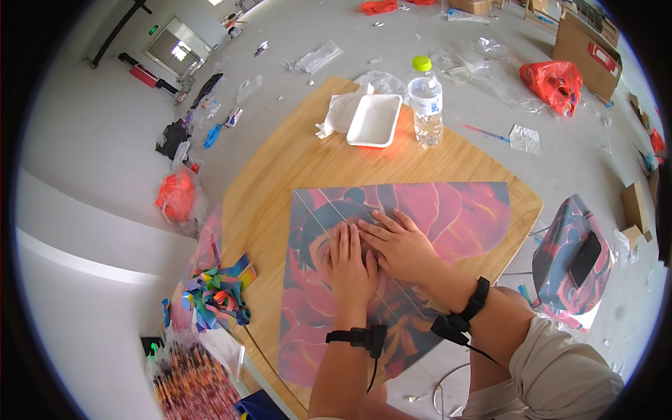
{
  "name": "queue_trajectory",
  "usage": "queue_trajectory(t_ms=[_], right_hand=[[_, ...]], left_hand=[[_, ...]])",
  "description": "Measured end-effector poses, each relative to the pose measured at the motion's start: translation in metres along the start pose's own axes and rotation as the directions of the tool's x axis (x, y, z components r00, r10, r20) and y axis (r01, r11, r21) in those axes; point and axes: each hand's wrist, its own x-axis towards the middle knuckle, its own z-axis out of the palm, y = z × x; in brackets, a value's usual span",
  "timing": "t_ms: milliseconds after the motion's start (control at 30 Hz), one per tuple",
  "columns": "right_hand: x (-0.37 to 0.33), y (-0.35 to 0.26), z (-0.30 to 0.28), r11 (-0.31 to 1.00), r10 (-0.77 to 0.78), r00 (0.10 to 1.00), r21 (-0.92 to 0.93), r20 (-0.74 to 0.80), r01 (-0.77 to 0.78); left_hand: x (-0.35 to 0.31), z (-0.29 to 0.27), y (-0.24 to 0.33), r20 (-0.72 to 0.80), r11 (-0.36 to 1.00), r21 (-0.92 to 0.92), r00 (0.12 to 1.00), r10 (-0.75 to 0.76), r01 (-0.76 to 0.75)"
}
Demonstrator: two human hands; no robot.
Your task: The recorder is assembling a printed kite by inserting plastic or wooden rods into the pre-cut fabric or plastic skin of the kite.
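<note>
A large printed sheet (448,217) in pink, red and grey, showing a painted portrait, lies flat on a wooden table. Thin pale lines run diagonally across it. My left hand (348,269) rests palm down on the sheet's middle, fingers stretched out close together. Just right of it my right hand (404,248) lies flat too, its fingers a little spread and the fingertips close to the left hand's. Neither hand grips anything. What lies beneath the palms is hidden.
The wooden tabletop (269,168) carries a white tray (376,120), crumpled tissue (341,112) and a water bottle (425,105) at its far side. Colourful strips (218,297) are piled at left. A phone (586,259) lies on a printed stool (563,280) at right. Litter covers the floor.
</note>
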Motion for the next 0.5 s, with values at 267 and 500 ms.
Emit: queue_trajectory(t_ms=[267, 500], right_hand=[[-0.0007, 0.0019, 0.0002, 0.999, 0.002, 1.0, 0.05, -0.006, -0.002], [-0.0006, 0.0025, 0.0013, 0.998, 0.011, 1.0, 0.06, 0.011, -0.012]], left_hand=[[-0.0001, 0.0016, -0.0021, 0.008, 0.999, -0.039, 1.0, -0.003, 0.003], [-0.0001, 0.0018, -0.0023, 0.01, 0.998, -0.055, 1.0, -0.004, 0.005]])
